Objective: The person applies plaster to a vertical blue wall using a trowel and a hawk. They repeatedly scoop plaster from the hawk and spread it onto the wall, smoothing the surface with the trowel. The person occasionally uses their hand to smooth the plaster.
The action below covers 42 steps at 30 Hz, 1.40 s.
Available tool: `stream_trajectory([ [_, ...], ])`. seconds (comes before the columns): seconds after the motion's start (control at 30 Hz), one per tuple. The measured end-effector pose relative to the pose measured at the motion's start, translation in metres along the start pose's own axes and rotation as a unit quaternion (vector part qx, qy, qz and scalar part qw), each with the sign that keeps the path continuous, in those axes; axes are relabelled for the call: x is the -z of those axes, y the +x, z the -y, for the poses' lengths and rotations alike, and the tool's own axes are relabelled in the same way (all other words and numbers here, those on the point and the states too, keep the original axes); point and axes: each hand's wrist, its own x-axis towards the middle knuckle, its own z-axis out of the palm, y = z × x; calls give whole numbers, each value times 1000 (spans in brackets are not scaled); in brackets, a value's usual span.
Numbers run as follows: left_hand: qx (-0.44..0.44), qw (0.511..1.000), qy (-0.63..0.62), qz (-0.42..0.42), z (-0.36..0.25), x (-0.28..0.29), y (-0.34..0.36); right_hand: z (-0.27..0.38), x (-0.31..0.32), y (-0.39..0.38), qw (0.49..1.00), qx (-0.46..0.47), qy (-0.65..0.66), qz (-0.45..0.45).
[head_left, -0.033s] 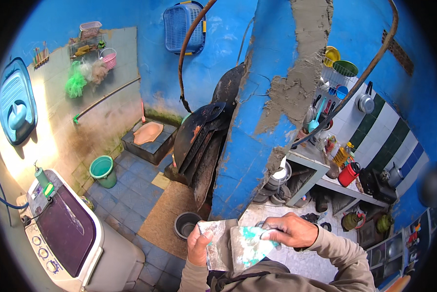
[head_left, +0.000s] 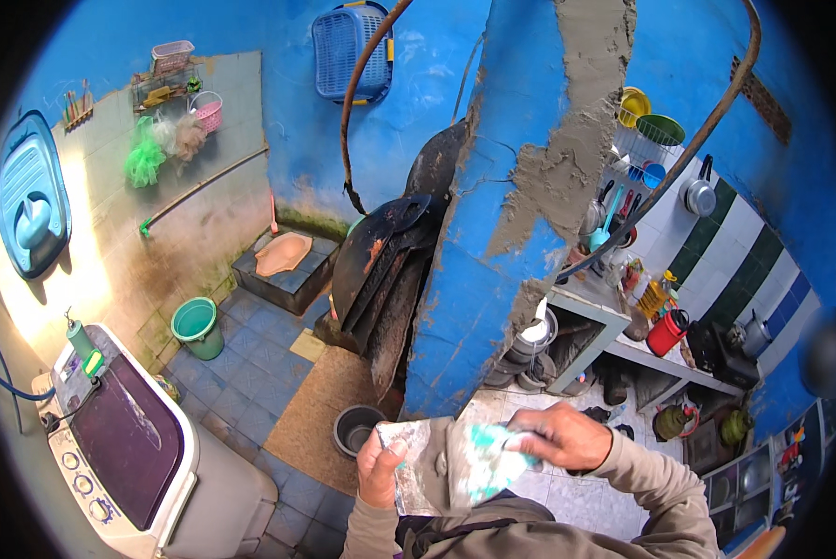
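Note:
My left hand (head_left: 379,470) grips a flat grey-crusted scraper plate (head_left: 416,484) at the bottom centre. My right hand (head_left: 567,440) is closed on a second scraper (head_left: 483,470), spattered white and turquoise, which overlaps the first plate, with grey mortar between their faces. Just above my hands stands a blue pillar (head_left: 464,317) with a crack and patches of wet-looking grey mortar (head_left: 567,177). A dark grey bucket (head_left: 357,429) sits on the floor beside my left hand.
A washing machine (head_left: 120,438) is at lower left, a green bucket (head_left: 194,331) beyond it. Large black pans (head_left: 371,270) lean by the pillar. A counter (head_left: 651,358) with kitchenware and gas cylinders (head_left: 669,424) below is at right. Brown bent bars (head_left: 706,121) hang overhead.
The turquoise-spattered scraper in my right hand has shifted slightly across the other plate and is blurred by motion. The rest looks the same.

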Motion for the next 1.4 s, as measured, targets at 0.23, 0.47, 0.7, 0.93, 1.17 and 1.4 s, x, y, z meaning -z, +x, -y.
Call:
stream_trajectory([
  [0.23, -79, 993, 12, -90, -18, -4, -6, 42, 62, -41, 972, -33, -191, -130],
  [0.47, -52, 995, 24, -83, 0, 9, -6, 94, 83, -40, 815, 37, -526, -240],
  [0.7, -27, 995, -23, -91, 8, 14, -5, 81, 105, -8, 650, 122, -686, -302],
  [0.93, -20, 995, -31, -90, 16, 21, -2, 78, 113, -1, 660, 103, -680, -302],
  [1.17, -11, 995, -39, -88, 20, 23, -3, 68, 93, -10, 706, 114, -653, -249],
  [1.4, -6, 995, -36, -96, 16, 14, -3, 96, 119, 2, 670, 145, -656, -315],
])
